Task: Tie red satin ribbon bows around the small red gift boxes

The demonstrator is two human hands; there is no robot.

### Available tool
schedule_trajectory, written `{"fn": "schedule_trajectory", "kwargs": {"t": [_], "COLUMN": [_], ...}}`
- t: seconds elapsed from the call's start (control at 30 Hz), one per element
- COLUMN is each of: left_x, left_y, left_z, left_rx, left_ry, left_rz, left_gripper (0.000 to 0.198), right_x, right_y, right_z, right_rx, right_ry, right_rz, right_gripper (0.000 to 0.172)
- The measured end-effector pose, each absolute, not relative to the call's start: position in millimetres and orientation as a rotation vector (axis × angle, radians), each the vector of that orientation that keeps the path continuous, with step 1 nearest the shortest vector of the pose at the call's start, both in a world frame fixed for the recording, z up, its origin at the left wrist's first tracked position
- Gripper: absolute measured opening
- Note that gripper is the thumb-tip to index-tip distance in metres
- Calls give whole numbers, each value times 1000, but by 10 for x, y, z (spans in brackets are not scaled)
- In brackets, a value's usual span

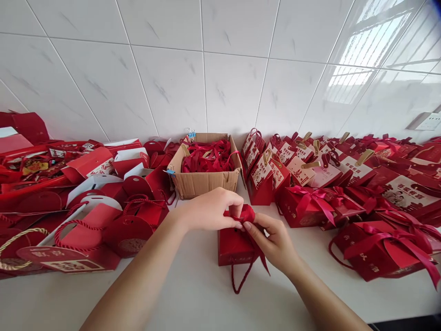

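A small red gift box [234, 248] stands on the white table in front of me, its twisted cord handle [240, 284] hanging down at the near side. Above its top, my left hand [213, 209] pinches a red ribbon [248, 212] with bent fingers. My right hand [272, 236] grips the same ribbon from the other side, thumb pressed on it. One ribbon tail droops over the box's right side. The fingers partly cover the knot or loop, so its exact shape is hidden.
Behind my hands, a cardboard box [206, 184] holds loose red ribbons. Open red boxes with cord handles [89, 230] crowd the left. On the right are closed boxes with ribbon bows [375, 250] and upright printed gift boxes [262, 181]. A tiled wall [237, 82] rises behind.
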State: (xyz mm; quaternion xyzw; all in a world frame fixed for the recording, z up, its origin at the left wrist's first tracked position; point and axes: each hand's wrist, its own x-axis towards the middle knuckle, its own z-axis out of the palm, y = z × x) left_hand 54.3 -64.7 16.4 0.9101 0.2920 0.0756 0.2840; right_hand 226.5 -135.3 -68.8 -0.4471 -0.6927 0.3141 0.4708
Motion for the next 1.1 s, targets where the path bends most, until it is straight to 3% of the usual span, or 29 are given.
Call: {"fn": "schedule_trajectory", "kwargs": {"t": [0.17, 0.3, 0.4, 1.1], "left_x": [558, 602, 621, 632], "left_y": [-660, -690, -707, -721], "left_z": [150, 145, 136, 137], "left_rx": [2450, 2442, 2451, 2547], "left_ry": [809, 831, 850, 831], "left_rz": [156, 148, 184, 218], "left_gripper": [17, 14, 11, 12], "right_x": [2222, 2204, 2200, 2271], "right_y": [-1340, -1326, -1328, -1344], "right_z": [-779, -832, -825, -772], "right_rx": [-1123, -1098, -1134, -1134], "right_ry": [-1481, -1344, -1319, -1647], "right_rz": [823, 851, 826, 449], "right_gripper": [13, 24, 21, 11]}}
